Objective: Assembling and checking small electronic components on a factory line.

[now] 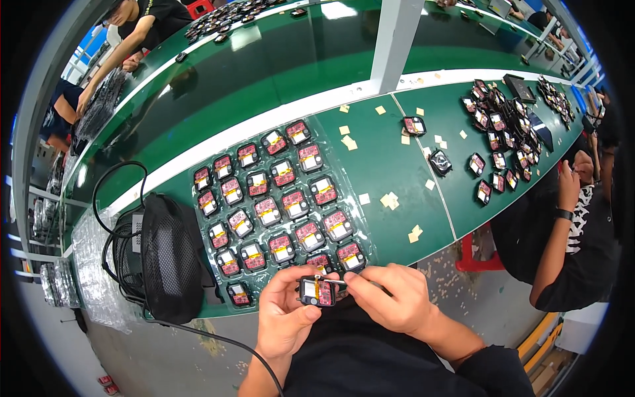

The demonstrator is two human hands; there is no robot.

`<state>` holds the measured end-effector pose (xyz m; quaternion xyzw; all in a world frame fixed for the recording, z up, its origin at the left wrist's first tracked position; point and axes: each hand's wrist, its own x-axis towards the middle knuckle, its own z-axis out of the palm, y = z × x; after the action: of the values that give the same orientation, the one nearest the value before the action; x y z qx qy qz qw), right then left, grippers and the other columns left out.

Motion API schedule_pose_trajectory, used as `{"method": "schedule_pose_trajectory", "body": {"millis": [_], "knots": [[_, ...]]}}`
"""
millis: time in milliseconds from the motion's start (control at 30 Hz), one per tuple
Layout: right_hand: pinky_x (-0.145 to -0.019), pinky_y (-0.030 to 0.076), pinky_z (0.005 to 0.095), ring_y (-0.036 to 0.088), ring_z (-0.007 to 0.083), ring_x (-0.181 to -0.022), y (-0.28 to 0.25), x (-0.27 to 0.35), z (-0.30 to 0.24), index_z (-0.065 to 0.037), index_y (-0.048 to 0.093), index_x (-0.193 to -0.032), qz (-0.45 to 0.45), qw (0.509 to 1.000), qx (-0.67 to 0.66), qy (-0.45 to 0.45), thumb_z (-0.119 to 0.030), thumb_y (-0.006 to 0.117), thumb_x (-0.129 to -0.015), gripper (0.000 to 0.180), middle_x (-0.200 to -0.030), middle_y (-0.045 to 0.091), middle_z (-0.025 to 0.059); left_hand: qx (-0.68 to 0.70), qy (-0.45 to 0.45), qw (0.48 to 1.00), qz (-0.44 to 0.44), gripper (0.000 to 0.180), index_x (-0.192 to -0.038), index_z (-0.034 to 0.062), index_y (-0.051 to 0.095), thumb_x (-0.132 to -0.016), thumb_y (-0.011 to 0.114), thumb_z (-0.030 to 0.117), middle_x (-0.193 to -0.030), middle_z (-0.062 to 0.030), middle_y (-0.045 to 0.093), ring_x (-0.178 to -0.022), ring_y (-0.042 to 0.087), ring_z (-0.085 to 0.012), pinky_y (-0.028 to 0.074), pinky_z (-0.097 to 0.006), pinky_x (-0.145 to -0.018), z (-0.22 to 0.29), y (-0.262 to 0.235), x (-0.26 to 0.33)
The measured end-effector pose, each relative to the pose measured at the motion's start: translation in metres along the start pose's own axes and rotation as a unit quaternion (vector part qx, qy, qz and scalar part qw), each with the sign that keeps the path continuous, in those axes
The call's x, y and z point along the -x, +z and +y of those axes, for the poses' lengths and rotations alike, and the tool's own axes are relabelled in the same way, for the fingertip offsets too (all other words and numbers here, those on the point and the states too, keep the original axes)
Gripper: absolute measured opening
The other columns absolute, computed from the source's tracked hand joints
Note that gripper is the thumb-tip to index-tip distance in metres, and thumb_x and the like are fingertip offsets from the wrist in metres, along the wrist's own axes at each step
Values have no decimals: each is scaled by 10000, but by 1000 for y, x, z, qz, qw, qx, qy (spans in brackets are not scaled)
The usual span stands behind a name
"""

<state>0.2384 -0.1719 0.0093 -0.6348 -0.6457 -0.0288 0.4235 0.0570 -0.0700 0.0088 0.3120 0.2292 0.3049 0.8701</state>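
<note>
Left hand is closed round a small square module, held face-up at 6 o'clock just off the table edge. Right hand pinches thin tweezers, their long axis running 3 to 9 o'clock, tip touching the module's top edge; it is the nearer working hand. Beyond, at 12 o'clock, a clear blister tray of like modules lies on the green table.

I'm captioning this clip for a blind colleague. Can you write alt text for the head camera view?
A person's left hand holds a small square electronic module while the right hand works on it with thin tweezers. Beyond the hands, a clear plastic tray of similar red-and-black modules lies on a green workbench, with a black mesh fan at its left.
</note>
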Motion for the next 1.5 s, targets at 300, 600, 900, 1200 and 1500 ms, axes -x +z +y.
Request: {"method": "schedule_pose_trajectory", "body": {"millis": [300,600,900,1200,1500], "knots": [[-513,467,266,569,125,-602,2,2,2,-48,766,-1089,-4,999,38,-26,-142,810,-775,331,-900,663,11,8,-3,1000,-2,559,-1322,-37,559,-833,829,-18,-1297,-149,614,-1243,633,-294,514,-406,-1073,-4,2,1],[-564,561,321,699,204,-675,4,-3,2,-29,757,-1046,-13,982,-159,100,-13,791,-788,260,-880,689,67,-40,4,999,21,558,-1323,-13,569,-844,844,68,-1363,-175,587,-1247,631,-323,547,-475,-1065,-6,-2,1],[-565,565,330,698,223,-673,6,-2,3,-26,753,-1028,-15,994,-83,62,-12,784,-795,235,-879,687,66,-77,11,997,30,549,-1321,-15,570,-855,841,90,-1412,-183,546,-1243,632,-317,559,-475,-1051,-8,-3,2],[-570,566,335,700,229,-683,6,-1,5,-28,754,-1042,-33,985,-142,93,-7,790,-793,253,-883,689,74,-75,8,996,38,560,-1328,-22,562,-860,840,109,-1419,-192,543,-1224,642,-308,570,-469,-1039,-9,-3,2],[-569,566,331,697,215,-671,9,0,1,-28,748,-1023,-7,998,-53,45,-30,783,-771,254,-878,687,63,-70,-6,997,41,561,-1332,-28,557,-871,836,128,-1418,-195,543,-1223,644,-304,582,-454,-1020,-5,2,2]]}}
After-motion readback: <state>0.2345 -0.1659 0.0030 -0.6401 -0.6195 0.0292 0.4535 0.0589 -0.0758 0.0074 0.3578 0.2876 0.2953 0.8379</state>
